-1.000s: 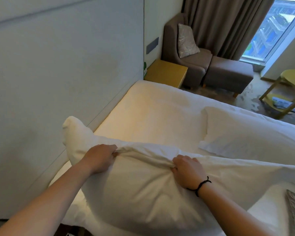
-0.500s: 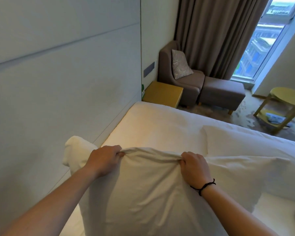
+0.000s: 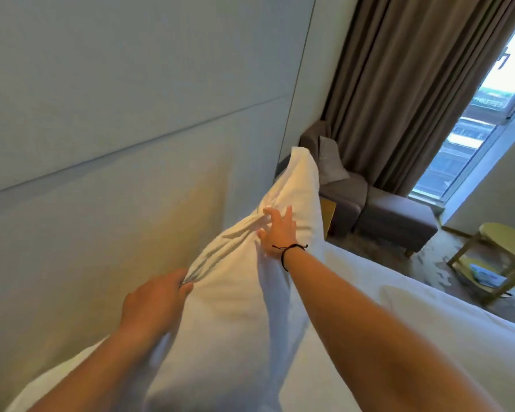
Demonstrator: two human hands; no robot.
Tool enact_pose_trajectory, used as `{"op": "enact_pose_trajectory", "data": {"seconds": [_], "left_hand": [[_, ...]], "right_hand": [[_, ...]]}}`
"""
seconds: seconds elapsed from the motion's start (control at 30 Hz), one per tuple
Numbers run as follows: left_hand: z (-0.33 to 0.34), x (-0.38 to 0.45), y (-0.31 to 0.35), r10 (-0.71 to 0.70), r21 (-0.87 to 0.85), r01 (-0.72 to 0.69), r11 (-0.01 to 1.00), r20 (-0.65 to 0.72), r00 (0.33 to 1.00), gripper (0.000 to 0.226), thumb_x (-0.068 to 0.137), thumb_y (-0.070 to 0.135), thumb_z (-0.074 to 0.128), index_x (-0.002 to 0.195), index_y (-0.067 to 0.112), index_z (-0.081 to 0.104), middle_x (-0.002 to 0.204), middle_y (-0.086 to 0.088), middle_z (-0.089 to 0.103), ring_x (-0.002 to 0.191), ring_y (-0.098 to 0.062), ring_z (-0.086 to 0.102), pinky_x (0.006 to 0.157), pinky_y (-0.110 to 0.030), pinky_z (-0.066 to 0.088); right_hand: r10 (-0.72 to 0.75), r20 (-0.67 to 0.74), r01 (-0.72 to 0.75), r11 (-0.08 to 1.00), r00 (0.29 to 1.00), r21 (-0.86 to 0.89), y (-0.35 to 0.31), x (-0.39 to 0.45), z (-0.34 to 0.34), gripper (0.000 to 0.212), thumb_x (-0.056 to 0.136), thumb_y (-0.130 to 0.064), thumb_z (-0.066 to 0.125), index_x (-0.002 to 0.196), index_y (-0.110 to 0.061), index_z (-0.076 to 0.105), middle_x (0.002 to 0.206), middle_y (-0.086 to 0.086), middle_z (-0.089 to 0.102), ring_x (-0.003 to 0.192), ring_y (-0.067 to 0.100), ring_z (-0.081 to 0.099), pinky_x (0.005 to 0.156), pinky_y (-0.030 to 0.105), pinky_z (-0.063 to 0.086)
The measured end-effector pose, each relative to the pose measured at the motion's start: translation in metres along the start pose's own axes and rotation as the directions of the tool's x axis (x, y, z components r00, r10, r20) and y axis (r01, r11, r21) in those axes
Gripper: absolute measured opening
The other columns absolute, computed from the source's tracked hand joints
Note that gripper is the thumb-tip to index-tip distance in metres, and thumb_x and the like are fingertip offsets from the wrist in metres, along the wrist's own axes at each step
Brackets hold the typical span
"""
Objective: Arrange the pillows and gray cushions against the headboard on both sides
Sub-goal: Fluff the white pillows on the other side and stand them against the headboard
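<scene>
A large white pillow [image 3: 235, 292] stands on edge, lifted close to the pale padded headboard [image 3: 101, 203], its far corner pointing up. My left hand [image 3: 152, 301] pinches the pillow's upper edge near me. Further along, my right hand [image 3: 277, 230], with a black cord on the wrist, lies flat on the pillow's side with fingers spread. The white bed [image 3: 399, 337] stretches to the right below my right arm. No gray cushion of the bed shows.
Past the bed stand a gray armchair [image 3: 342, 191] with a gray cushion [image 3: 330, 162], a footstool [image 3: 396, 215], a yellow nightstand [image 3: 327, 212], brown curtains [image 3: 414, 84], a window and a yellow side table [image 3: 500, 257].
The pillow has swung up from lying flat in front of me to standing on edge by the headboard. My right hand let go of its edge and spread flat on it.
</scene>
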State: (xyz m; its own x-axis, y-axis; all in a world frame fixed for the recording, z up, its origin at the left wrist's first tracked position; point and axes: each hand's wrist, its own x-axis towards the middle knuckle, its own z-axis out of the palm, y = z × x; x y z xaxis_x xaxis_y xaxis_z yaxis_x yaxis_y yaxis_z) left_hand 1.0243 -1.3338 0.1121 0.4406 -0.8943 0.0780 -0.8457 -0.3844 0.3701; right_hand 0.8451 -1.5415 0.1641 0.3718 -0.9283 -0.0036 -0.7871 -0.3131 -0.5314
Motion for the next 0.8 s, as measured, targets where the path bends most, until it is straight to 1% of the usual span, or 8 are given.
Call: {"op": "enact_pose_trajectory", "data": {"seconds": [0.07, 0.13, 0.2, 0.27, 0.37, 0.47, 0.6, 0.8], "left_hand": [[0.035, -0.004, -0.03, -0.074, -0.01, 0.078, 0.997, 0.221, 0.973, 0.048, 0.091, 0.058, 0.05, 0.134, 0.039, 0.041, 0.128, 0.0, 0.063, 0.114, -0.026, 0.06, 0.088, -0.038, 0.049], [0.07, -0.016, -0.055, -0.144, -0.014, 0.16, 0.987, 0.361, 0.921, 0.082, 0.085, 0.068, 0.049, 0.151, 0.03, 0.018, 0.139, -0.005, 0.054, 0.122, -0.028, 0.056, 0.097, -0.041, 0.048], [0.094, -0.028, -0.073, -0.211, -0.016, 0.233, 0.972, 0.366, 0.906, 0.097, 0.074, 0.08, 0.044, 0.151, 0.032, 0.012, 0.138, -0.003, 0.054, 0.121, -0.027, 0.056, 0.094, -0.041, 0.048], [0.105, -0.036, -0.089, -0.263, -0.014, 0.286, 0.958, 0.348, 0.9, 0.103, 0.062, 0.09, 0.04, 0.146, 0.033, 0.024, 0.132, 0.0, 0.058, 0.116, -0.026, 0.059, 0.088, -0.039, 0.049], [0.108, -0.036, -0.104, -0.307, -0.023, 0.327, 0.945, 0.293, 0.906, 0.094, 0.053, 0.098, 0.036, 0.116, 0.029, 0.052, 0.11, 0.003, 0.068, 0.101, -0.024, 0.066, 0.073, -0.035, 0.049], [0.107, -0.031, -0.108, -0.258, -0.047, 0.28, 0.959, 0.263, 0.93, 0.069, 0.07, 0.088, 0.039, 0.092, 0.025, 0.053, 0.098, 0.001, 0.071, 0.092, -0.026, 0.067, 0.069, -0.034, 0.049], [0.094, -0.02, -0.1, -0.164, -0.152, 0.199, 0.968, 0.211, 0.964, 0.044, 0.092, 0.063, 0.038, 0.082, 0.023, 0.054, 0.088, 0.0, 0.068, 0.079, -0.026, 0.063, 0.072, -0.037, 0.053], [0.035, 0.017, -0.09, 0.027, 0.106, -0.017, 0.994, -0.094, 0.995, 0.048, 0.097, 0.059, 0.035, 0.067, 0.022, 0.042, 0.069, -0.006, 0.064, 0.065, -0.033, 0.063, 0.046, -0.03, 0.021]], "right_hand": [[0.06, 0.233, -0.104, 0.978, 0.971, 0.179, -0.008, -0.018, 0.071, 0.071, 0.097, -0.03, 0.054, 0.153, -0.021, 0.011, 0.162, 0.011, -0.006, 0.149, 0.028, 0.002, 0.119, 0.042, 0.016], [0.074, 0.424, -0.131, 0.986, 0.903, 0.105, 0.0, -0.055, 0.142, 0.086, 0.094, -0.047, 0.053, 0.154, -0.022, -0.004, 0.162, 0.008, -0.011, 0.149, 0.028, -0.011, 0.119, 0.043, 0.009], [0.126, 0.503, -0.151, 0.989, 0.855, 0.008, 0.014, -0.088, 0.189, 0.098, 0.085, -0.067, 0.051, 0.153, -0.029, -0.008, 0.161, 0.008, -0.017, 0.148, 0.03, -0.015, 0.119, 0.047, 0.003], [0.16, 0.5, -0.19, 0.982, 0.851, 0.011, 0.025, -0.107, 0.206, 0.102, 0.077, -0.076, 0.051, 0.152, -0.038, -0.007, 0.16, 0.002, -0.021, 0.147, 0.031, -0.015, 0.118, 0.049, 0.005], [0.133, 0.46, -0.179, 0.982, 0.878, 0.059, 0.036, -0.111, 0.203, 0.1, 0.077, -0.076, 0.051, 0.152, -0.04, -0.004, 0.162, -0.001, -0.016, 0.149, 0.026, -0.01, 0.12, 0.046, 0.01], [0.127, 0.437, -0.178, 0.981, 0.891, 0.08, 0.044, -0.11, 0.198, 0.098, 0.081, -0.07, 0.055, 0.153, -0.035, -0.003, 0.162, 0.0, -0.012, 0.149, 0.019, -0.005, 0.119, 0.039, 0.015], [0.179, 0.456, -0.277, 0.948, 0.872, 0.158, 0.054, -0.126, 0.203, 0.102, 0.079, -0.066, 0.061, 0.152, -0.036, -0.003, 0.163, -0.001, -0.009, 0.149, 0.016, -0.006, 0.118, 0.039, 0.015], [0.165, 0.469, -0.276, 0.944, 0.867, 0.178, 0.043, -0.132, 0.205, 0.105, 0.079, -0.067, 0.061, 0.152, -0.036, -0.008, 0.163, -0.004, -0.009, 0.149, 0.017, 0.0, 0.116, 0.04, 0.021]]}}
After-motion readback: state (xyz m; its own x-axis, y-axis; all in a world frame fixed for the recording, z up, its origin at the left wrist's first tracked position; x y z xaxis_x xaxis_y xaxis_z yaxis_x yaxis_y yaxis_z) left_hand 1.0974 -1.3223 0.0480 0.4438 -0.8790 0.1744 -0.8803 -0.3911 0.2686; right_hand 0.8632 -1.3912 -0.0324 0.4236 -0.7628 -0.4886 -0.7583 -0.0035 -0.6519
